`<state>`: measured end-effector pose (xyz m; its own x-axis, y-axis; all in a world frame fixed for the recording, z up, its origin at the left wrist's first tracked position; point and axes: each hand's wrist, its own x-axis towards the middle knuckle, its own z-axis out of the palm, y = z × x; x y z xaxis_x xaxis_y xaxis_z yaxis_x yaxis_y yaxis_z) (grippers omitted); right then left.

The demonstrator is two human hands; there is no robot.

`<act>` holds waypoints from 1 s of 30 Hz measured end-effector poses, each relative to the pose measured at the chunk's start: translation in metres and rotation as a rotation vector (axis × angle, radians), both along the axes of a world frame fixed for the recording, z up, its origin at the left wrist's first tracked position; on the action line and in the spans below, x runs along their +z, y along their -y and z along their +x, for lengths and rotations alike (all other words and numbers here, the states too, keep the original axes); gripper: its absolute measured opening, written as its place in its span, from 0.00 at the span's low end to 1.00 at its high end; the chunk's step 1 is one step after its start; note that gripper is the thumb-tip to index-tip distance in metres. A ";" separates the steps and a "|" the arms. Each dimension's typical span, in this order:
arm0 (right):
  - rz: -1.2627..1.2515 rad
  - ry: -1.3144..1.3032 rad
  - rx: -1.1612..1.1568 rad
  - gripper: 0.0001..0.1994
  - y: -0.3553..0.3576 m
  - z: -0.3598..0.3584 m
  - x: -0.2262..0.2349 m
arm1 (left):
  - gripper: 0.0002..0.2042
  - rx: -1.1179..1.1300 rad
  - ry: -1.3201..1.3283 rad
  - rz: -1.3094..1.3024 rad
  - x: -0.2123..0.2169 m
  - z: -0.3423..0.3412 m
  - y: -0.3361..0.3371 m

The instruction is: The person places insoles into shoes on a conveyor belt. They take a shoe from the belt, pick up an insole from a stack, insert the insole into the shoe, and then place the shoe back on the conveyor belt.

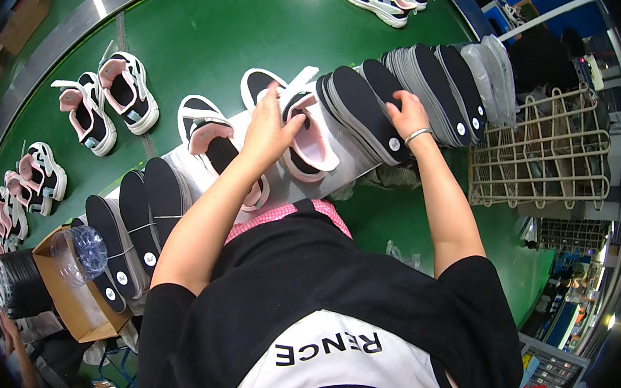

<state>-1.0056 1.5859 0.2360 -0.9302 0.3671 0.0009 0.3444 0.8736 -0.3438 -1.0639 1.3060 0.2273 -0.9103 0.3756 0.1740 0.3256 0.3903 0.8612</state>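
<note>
My left hand [268, 132] is closed on a black, white and pink sneaker [315, 146], with the thumb at its opening and the fingers along its side. The shoe's white tongue or strap stands up at the far end. My right hand [410, 118], with a bracelet at the wrist, has its fingertips at the edge of a black insole [377, 88] on a stack; the exact grip is partly hidden. Another stack of black and grey insoles [360, 109] lies between the hands. A second sneaker [214, 143] sits left of my left hand, partly behind my forearm.
Further insole stacks [440, 87] stand at right, beside clear plastic wrapping [490, 73] and a wire basket [542, 153]. Tied insoles [148, 212] and a cardboard box [86, 314] are at left. Several sneakers [129, 94] line the green surface [221, 36]. Another person's hand [9, 333] shows lower left.
</note>
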 end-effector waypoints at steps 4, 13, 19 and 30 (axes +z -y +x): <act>0.177 0.293 -0.102 0.21 -0.028 0.001 -0.018 | 0.18 0.048 0.049 -0.109 0.008 -0.003 -0.003; -0.730 0.128 -0.135 0.13 -0.009 -0.002 0.067 | 0.15 0.163 0.239 -0.014 0.010 0.001 -0.007; -1.074 0.742 0.045 0.09 0.070 0.022 0.109 | 0.12 0.193 0.151 0.010 0.002 0.011 -0.013; 0.287 0.415 0.620 0.16 0.129 0.015 0.053 | 0.10 0.206 0.160 -0.029 0.004 0.025 -0.018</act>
